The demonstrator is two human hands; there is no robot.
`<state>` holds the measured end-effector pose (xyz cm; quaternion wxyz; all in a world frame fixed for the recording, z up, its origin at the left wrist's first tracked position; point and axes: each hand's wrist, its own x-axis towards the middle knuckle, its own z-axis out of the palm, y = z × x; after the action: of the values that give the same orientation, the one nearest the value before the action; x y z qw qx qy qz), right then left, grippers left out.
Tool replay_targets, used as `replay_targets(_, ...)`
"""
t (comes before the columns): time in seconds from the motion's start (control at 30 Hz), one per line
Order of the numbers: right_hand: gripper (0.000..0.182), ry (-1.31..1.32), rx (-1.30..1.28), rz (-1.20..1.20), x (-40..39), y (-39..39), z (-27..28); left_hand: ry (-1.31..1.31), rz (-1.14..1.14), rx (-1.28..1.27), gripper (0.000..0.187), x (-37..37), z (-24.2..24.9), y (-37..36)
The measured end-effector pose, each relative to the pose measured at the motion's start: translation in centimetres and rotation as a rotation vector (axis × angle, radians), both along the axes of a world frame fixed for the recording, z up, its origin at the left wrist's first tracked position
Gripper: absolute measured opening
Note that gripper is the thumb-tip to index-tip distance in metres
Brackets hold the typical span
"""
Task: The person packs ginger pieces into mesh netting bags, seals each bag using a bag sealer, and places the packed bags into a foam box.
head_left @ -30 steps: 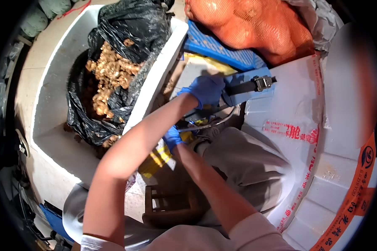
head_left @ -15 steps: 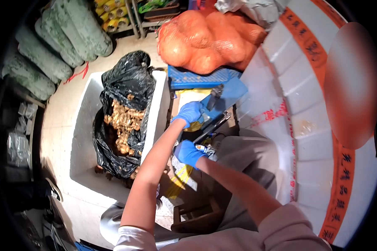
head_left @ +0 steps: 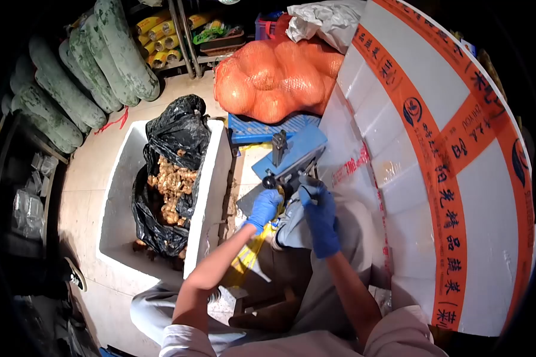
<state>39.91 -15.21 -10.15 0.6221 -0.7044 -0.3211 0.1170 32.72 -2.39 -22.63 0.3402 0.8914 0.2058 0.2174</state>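
Note:
My left hand (head_left: 264,209), in a blue glove, is closed beside the black knob of a blue and dark metal device (head_left: 304,146); its fingers touch something yellow I cannot make out. To its right my right hand (head_left: 321,220), also gloved, has curled fingers at the device's near edge, and what they hold is hidden. A black upright part rises from the device's blue top. On my left, a white foam box (head_left: 211,172) holds a black plastic bag (head_left: 178,134) and ginger (head_left: 170,184).
A net sack of onions (head_left: 274,80) lies on a blue crate (head_left: 241,128) ahead. Winter gourds (head_left: 110,56) lean at the upper left. White foam boxes with orange tape (head_left: 446,196) stand on the right. A wooden stool (head_left: 265,315) is below my hands.
My right hand has moved up and to the right, away from the silver-dark bar. My left hand has moved down toward the black knob. The view has shifted, showing more of the taped boxes.

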Motion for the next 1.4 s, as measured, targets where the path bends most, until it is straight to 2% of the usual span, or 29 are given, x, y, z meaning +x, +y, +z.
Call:
replay_targets(0.03, 0.03, 0.321, 0.088, 0.031, -0.4, -1.4, -0.8, -0.118, 0.034, -0.56, 0.017, -0.8, 0.3, -0.7)
replay_targets(0.1, 0.029, 0.35, 0.167, 0.072, -1.3, -3.1, -1.4, -0.055, -0.058, -0.919, 0.019, -3.2, 4.3, -1.5)
replay_targets(0.17, 0.028, -0.351, -0.137, 0.245, -2.1, -3.9, -0.9, -0.132, -0.04, -0.977, 0.012, -4.9, 8.1, -3.0)
replay_targets(0.2, 0.043, -0.12, -0.067, 0.282, -3.1, -3.9, -0.2, -0.168, -0.033, -1.047, 0.009, -5.9, 11.1, -4.0)
replay_targets(0.23, 0.043, -0.115, -0.056, 0.292, -4.2, -4.3, 1.0, -0.206, -0.027, -1.115, 0.007, -6.6, 13.9, -4.7)
replay_targets(0.3, 0.062, -0.404, -0.409, 0.312, -6.1, -5.4, 3.0, -0.174, -0.049, -1.193, 0.011, -7.9, 18.2, -5.2)
replay_targets(0.33, 0.077, -0.228, -0.454, 0.497, -6.1, -5.3, 2.4, -0.168, -0.084, -1.211, 0.01, -8.3, 20.3, -5.5)
replay_targets(0.37, 0.065, 0.066, -0.454, 0.482, -6.9, -5.6, 2.8, -0.164, -0.123, -1.226, 0.01, -8.7, 22.1, -5.6)
replay_targets(0.43, 0.05, 0.196, -0.193, 0.388, -8.1, -5.0, 2.3, -0.183, -0.147, -1.19, 0.007, -9.0, 25.5, -6.4)
replay_targets(0.47, 0.036, 0.138, -0.096, 0.353, -8.5, -5.0, 5.2, -0.22, -0.139, -1.163, 0.008, -9.1, 26.9, -6.6)
replay_targets(0.57, 0.034, -0.028, 0.045, 0.334, -8.2, -4.6, 7.6, -0.345, -0.195, -0.988, 0.021, -9.5, 29.8, -5.4)
replay_targets(0.6, 0.033, 0.155, 0.059, 0.401, -8.0, -4.2, 6.5, -0.35, -0.1, -0.821, 0.019, -9.8, 30.1, -4.9)
replay_targets(0.63, 0.033, 0.143, 0.07, 0.398, -7.9, -4.3, 6.9, -0.356, -0.006, -0.654, 0.017, -10.1, 30.4, -4.4)
replay_targets(0.7, 0.034, 0.232, 0.091, 0.427, -7.7, -4.6, 7.8, -0.154, -0.07, -0.427, 0.034, -10.7, 31.1, -4.0)
replay_targets(0.77, 0.037, 0.127, 0.063, 0.411, -7.4, -4.9, 8.0, -0.087, -0.184, -0.313, 0.048, -10.6, 31.2, -5.1)
replay_targets(0.83, 0.039, 0.025, 0.001, 0.428, -7.4, -5.4, 8.9, -0.06, -0.289, -0.109, 0.042, -10.0, 31.0, -6.2)
replay_targets(0.9, 0.04, -0.042, -0.011, 0.367, -7.3, -5.7, 9.5, 0.131, -0.284, -0.174, 0.035, -9.4, 31.9, -7.2)
replay_targets(0.97, 0.042, -0.055, -0.089, 0.391, -7.0, -6.1, 10.1, 0.02, -0.33, -0.294, 0.026, -8.4, 31.5, -7.6)
replay_targets(1.03, 0.038, 0.035, -0.021, 0.428, -6.9, -7.1, 11.6, -0.038, -0.285, -0.5, 0.018, -7.9, 32.2, -8.3)
replay_targets(1.1, 0.032, 0.471, 0.24, 0.614, -6.9, -7.9, 13.3, 0.006, -0.244, -0.488, 0.015, -7.9, 33.9, -8.8)
replay_targets(1.13, 0.029, 0.476, 0.131, 0.646, -6.4, -8.6, 14.2, 0.048, -0.203, -0.485, 0.013, -7.9, 34.8, -9.2)
replay_targets(1.17, 0.029, 0.478, 0.131, 0.657, -6.3, -8.8, 14.3, -0.058, -0.172, -0.524, 0.021, -7.4, 35.6, -10.1)
replay_targets(1.27, 0.032, 0.437, 0.079, 0.661, -6.2, -9.3, 15.1, -0.1, -0.218, -0.438, 0.019, -7.4, 35.8, -10.0)
replay_targets(1.33, 0.035, 0.365, 0.052, 0.657, -5.8, -10.1, 16.4, -0.056, -0.226, -0.265, 0.011, -7.7, 36.5, -10.2)
replay_targets(1.4, 0.038, 0.307, 0.1, 0.656, -4.7, -10.9, 16.8, -0.21, -0.103, -0.454, 0.01, -8.1, 36.6, -10.7)
